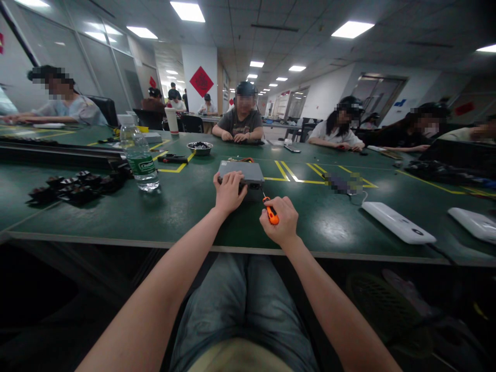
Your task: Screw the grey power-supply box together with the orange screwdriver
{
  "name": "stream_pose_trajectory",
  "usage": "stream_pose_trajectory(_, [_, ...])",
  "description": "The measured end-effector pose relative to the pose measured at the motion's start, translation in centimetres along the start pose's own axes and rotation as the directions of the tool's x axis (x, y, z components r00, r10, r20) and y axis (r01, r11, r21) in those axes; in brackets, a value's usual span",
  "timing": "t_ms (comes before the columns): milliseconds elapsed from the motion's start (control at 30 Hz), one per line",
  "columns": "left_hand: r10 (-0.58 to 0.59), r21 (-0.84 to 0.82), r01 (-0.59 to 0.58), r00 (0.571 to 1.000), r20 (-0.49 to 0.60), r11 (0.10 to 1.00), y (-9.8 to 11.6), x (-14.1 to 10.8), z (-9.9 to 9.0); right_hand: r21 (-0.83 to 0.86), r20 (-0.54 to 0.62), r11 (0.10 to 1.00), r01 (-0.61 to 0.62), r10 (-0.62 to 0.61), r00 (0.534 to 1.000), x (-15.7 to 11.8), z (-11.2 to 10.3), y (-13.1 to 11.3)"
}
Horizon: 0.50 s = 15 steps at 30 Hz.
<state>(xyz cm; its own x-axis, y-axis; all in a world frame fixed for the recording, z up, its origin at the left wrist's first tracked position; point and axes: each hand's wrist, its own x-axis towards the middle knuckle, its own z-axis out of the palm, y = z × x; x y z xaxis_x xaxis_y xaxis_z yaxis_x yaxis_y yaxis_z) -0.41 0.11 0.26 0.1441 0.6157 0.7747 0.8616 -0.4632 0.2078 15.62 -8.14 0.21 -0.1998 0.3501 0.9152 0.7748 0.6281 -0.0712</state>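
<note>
A grey metal computer power supply (242, 168) lies on the green table straight ahead of me, with a bundle of coloured cables at its far side. My left hand (229, 192) grips its near left part, fingers over the top and thumb against the front face. In my right hand (283, 219) is an orange and black screwdriver (272, 213), held in a closed grip. Its thin shaft points up and away, the tip close to the near right corner of the power supply. Whether the tip touches a screw is too small to tell.
A water bottle (140, 157) and a pile of black parts (73, 187) stand left. Beyond are a metal bowl (200, 148) and a black-and-red tool (172, 158). A white device (399, 222) with a cable lies right. Several people sit around the table.
</note>
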Motion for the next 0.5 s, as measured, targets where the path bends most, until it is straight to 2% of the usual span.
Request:
stream_pose_trajectory(167, [-0.002,-0.007,0.002,1.0,0.0,1.0,0.06,0.0,-0.07,0.003,0.021,1.0,0.015,-0.015,1.0,0.08,0.02,-0.1])
stream_pose_trajectory(333, [-0.003,-0.008,0.003,1.0,0.006,1.0,0.06,0.01,-0.07,-0.017,0.026,1.0,-0.023,0.023,0.999,0.21,0.05,-0.2])
stream_pose_trajectory(500, [0.002,-0.005,-0.002,1.0,-0.004,1.0,0.01,-0.01,0.02,0.023,-0.009,0.973,-0.231,0.231,0.973,-0.02,0.19,-0.44])
